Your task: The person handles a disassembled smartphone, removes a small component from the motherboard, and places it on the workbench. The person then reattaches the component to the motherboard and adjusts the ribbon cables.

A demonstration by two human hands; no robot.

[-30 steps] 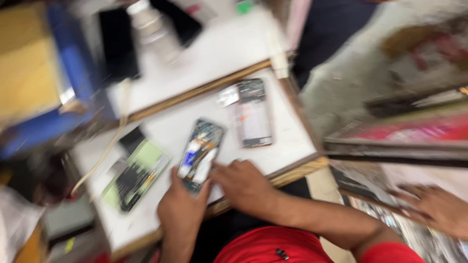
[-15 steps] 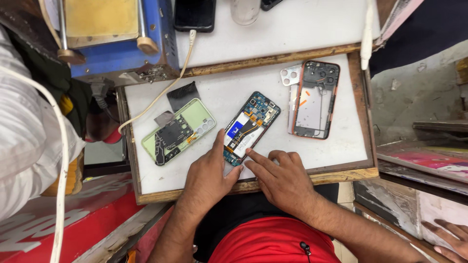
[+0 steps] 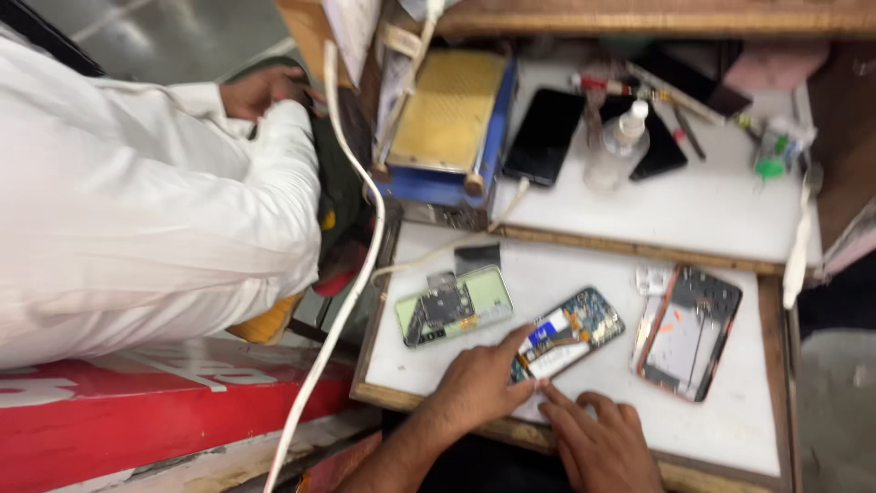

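While my left hand [image 3: 474, 388] pins the opened phone [image 3: 568, 333] with flat fingers, its long axis runs up-right; right hand [image 3: 598, 443] fingertips touch the lower edge, spread.

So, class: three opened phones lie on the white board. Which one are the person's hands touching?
The middle one, the opened phone with a blue patch inside. The left hand and right hand touch it; the green-backed phone and orange-rimmed phone lie untouched.

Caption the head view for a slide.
Both hands, left hand and right hand, press on an opened phone lying on a white work board, between two other dismantled handsets.
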